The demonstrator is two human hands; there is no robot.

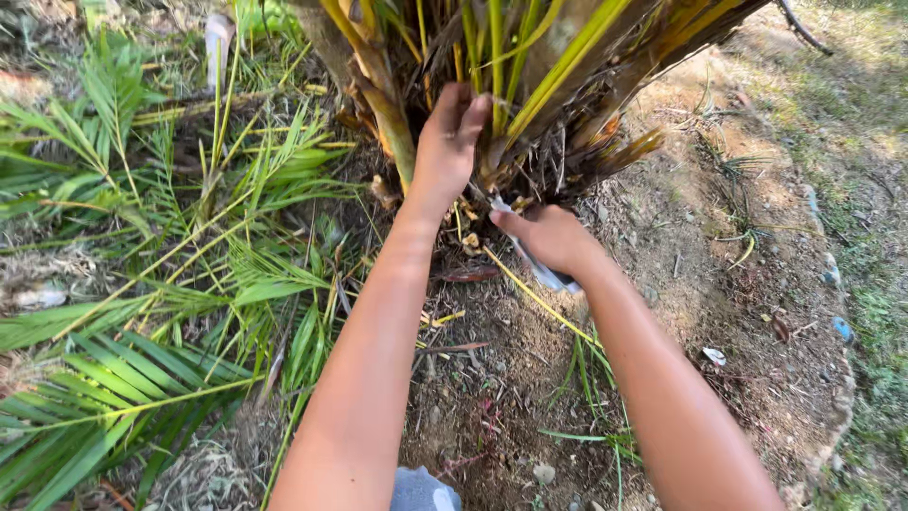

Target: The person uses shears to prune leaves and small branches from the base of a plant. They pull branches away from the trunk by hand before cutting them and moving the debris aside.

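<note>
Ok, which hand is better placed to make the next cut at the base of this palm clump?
Probably the right hand: it holds the cutting tool with its tip at the stem bases. The left hand grips a stalk higher up, steadying it.

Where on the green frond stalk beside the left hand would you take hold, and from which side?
Grip the frond stalk low, near the palm base, coming from the open left side; the left hand and crowded stalks block the right, and the right hand holds a blade.

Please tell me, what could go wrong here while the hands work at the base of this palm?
The left hand grips a stem close to the blade held by the right hand; a slip might cut its fingers. Stiff stalk stubs around the palm base might scratch both hands.
</note>
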